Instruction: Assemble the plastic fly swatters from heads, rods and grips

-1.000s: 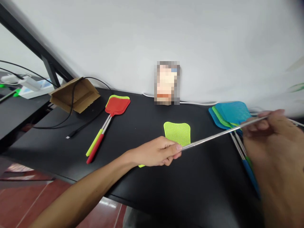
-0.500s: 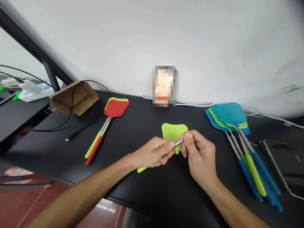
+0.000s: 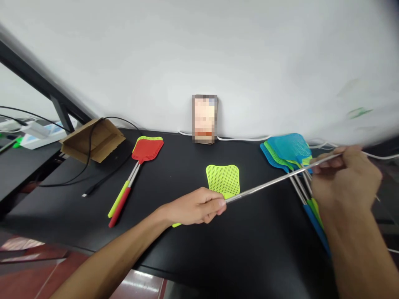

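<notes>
A thin metal telescopic rod [image 3: 268,184] stretches up to the right between my two hands. My left hand [image 3: 196,207] is closed around its lower part, and a yellow-green handle end [image 3: 176,225] pokes out below the palm. At the far end, the fingers of my right hand [image 3: 347,182] pinch the rod's tip, slightly blurred. Behind my left hand lies a yellow-green perforated fly swatter head [image 3: 222,180] on the black table; its lower neck is hidden by the hand and rod.
To the left lie red and yellow-green fly swatters [image 3: 147,149]. Blue and green swatters [image 3: 288,147] are stacked at right, partly behind my right arm. An open cardboard box [image 3: 93,141], a black cable [image 3: 106,178] and a pixelated upright box [image 3: 205,120] stand near the wall.
My right hand has moved far right and up, drawing the short rod out into a long one. My left hand keeps its grip. The view has shifted slightly.
</notes>
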The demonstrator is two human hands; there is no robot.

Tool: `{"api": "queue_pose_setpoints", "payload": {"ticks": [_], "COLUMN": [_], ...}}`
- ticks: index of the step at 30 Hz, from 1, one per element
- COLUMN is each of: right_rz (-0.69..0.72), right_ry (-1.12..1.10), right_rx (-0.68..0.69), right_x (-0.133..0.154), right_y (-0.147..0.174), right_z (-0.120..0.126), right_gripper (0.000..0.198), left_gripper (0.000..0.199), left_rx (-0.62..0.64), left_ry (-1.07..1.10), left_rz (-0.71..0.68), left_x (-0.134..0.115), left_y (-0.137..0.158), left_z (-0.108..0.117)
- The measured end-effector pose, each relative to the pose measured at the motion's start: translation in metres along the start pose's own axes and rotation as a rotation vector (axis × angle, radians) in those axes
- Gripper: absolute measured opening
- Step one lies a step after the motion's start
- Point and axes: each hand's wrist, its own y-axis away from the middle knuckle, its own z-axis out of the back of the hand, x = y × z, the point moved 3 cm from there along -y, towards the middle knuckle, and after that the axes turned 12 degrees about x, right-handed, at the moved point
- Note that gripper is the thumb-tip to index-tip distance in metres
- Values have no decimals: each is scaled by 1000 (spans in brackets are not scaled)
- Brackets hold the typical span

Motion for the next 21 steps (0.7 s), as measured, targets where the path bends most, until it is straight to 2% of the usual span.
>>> {"api": "queue_pose_setpoints", "payload": {"ticks": [2, 3, 6, 8, 10, 12, 16, 21], "right_rz": [-91, -127, -218, -298, -324, -330, -337, -366], "right_ry": [-169, -202, -222, -227, -197, -176, -217, -316], "right_rx": [-98, -100, 48, 238, 371, 428, 501, 566], "right_x": [-5, -6, -3, 4, 13, 21, 23, 18], "right_y": [13, 23, 61, 88, 108, 119, 120, 120], "right_z": [-16, -30, -84, -118, -140, -149, -152, -156], "right_gripper": [36, 33, 25, 28, 34, 39, 43, 38], "left_gripper": [48, 48, 47, 46, 47, 47, 46, 56], "left_rx": [-18, -32, -105, -164, -209, -237, -279, -306], "left_ry": [28, 46, 115, 164, 192, 210, 287, 301], "left_rz": [-6, -16, -83, -142, -189, -220, -283, -303], "left_x": [3, 4, 7, 9, 11, 13, 17, 16], "left_y": [0, 0, -4, -6, -7, -9, -13, -16], "left_z": [1, 1, 0, -1, -3, -5, -10, -12]}}
